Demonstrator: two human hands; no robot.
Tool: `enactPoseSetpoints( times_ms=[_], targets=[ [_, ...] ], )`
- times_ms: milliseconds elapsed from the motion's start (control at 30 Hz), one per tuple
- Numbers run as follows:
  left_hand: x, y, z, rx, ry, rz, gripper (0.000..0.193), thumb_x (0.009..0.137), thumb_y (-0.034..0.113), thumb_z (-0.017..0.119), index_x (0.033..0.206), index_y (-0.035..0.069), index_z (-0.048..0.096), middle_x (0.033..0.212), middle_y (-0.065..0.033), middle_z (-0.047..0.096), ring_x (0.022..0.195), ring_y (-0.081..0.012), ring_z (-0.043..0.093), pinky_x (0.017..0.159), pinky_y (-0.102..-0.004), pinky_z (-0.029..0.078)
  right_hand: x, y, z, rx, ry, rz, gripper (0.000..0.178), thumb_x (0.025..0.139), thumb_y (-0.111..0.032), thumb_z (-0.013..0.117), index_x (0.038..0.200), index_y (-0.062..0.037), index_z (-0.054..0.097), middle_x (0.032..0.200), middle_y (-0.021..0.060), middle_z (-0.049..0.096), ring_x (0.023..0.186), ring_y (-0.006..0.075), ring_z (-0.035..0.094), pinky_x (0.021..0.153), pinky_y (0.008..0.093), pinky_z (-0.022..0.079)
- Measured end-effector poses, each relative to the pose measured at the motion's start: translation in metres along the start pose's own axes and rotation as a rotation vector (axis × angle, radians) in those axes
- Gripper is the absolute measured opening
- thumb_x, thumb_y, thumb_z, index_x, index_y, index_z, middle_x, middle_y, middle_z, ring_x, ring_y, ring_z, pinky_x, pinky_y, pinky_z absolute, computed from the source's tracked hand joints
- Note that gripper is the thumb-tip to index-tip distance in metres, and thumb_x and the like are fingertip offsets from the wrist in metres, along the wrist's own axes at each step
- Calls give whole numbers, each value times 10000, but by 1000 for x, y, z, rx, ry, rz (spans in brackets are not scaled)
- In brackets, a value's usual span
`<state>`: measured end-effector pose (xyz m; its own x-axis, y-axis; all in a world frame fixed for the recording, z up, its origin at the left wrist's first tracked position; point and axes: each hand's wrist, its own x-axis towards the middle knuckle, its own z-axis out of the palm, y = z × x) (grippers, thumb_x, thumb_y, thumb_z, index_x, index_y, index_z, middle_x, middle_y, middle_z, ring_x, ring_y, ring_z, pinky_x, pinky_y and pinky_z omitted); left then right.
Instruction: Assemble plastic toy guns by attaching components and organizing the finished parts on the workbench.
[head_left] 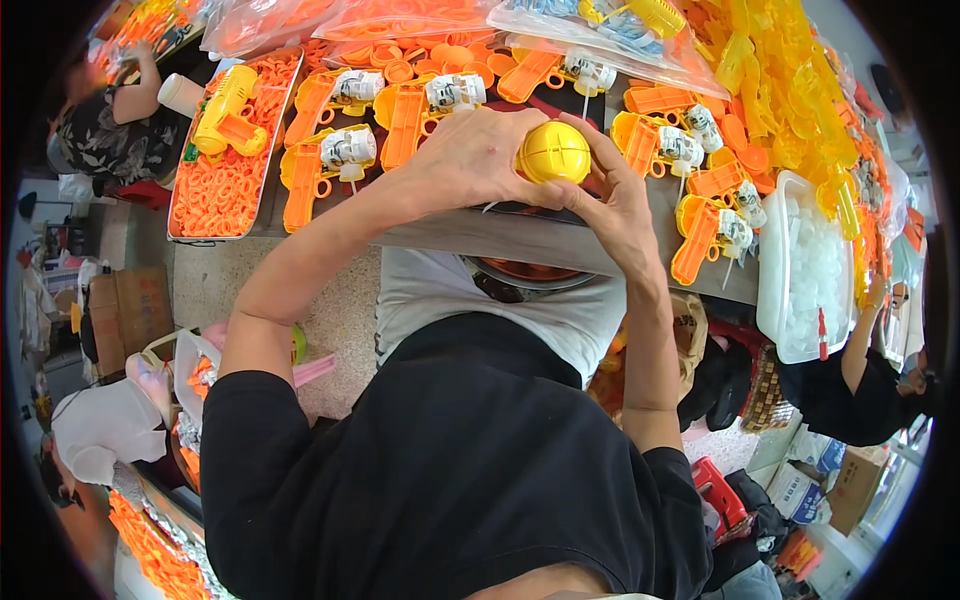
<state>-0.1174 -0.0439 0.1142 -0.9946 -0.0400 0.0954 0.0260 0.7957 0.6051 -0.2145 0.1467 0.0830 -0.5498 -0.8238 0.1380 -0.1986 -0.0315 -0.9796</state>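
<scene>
A shiny yellow dome-shaped plastic part (554, 153), with ridges crossing its top, is between my two hands at the table's near edge. My left hand (478, 158) holds it from the left, fingers curled on its far side. My right hand (622, 205) grips it from the right, thumb along its near side. What lies beneath the dome is hidden by my hands. Half-built toy guns in yellow and orange, each with a white printed cylinder, lie on both sides; the nearest are one left of my left wrist (405, 125) and one right of my right hand (640, 142).
At the left stands a tray of small orange rings (212, 205) with a yellow toy gun (228, 112) on top. A white bin of clear parts (775, 300) sits at the right. Yellow parts (770, 70) are heaped behind it. Other people work at both sides.
</scene>
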Motion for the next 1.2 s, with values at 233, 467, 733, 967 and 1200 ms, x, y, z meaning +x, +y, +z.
enactPoseSetpoints(
  times_ms=[233, 467, 733, 967, 1200],
  targets=[
    [11, -27, -22, -426, -212, -6, 610, 920, 359, 718, 1354, -36, 552, 1200, -152, 686, 1104, -187, 650, 982, -320, 502, 7, -8, -7, 235, -59, 132, 717, 879, -121, 767, 1498, -7, 423, 1382, 106, 571, 1278, 182, 542, 1110, 334, 406],
    [25, -20, -39, -399, -282, -50, 477, 944, 332, 694, 1262, -19, 636, 1097, -119, 727, 953, -141, 679, 887, -292, 536, 9, -11, -5, 280, -67, 130, 712, 886, -152, 761, 1498, -6, 426, 1381, 108, 576, 1252, 180, 558, 1087, 333, 417],
    [35, -9, -47, -446, -381, -177, 384, 924, 296, 699, 1162, -5, 675, 999, -88, 735, 879, -125, 676, 806, -295, 530, 11, -7, -3, 310, -74, 141, 721, 886, -151, 759, 1502, -4, 414, 1362, 103, 584, 1240, 180, 562, 1081, 328, 420],
    [33, -17, -38, -225, -307, 10, 527, 899, 333, 718, 1270, -17, 582, 1053, -153, 718, 998, -221, 687, 905, -351, 529, 14, -4, -2, 323, -17, 109, 730, 881, -174, 764, 1497, 2, 414, 1353, 109, 582, 1235, 176, 561, 1072, 322, 419],
    [12, 11, -6, 67, -115, -40, 796, 768, 519, 794, 1288, -3, 493, 944, -231, 685, 912, -385, 672, 784, -430, 507, 10, -7, -3, 266, 8, 112, 726, 887, -162, 754, 1500, 2, 402, 1376, 130, 563, 1253, 187, 553, 1082, 333, 419]
  ],
)
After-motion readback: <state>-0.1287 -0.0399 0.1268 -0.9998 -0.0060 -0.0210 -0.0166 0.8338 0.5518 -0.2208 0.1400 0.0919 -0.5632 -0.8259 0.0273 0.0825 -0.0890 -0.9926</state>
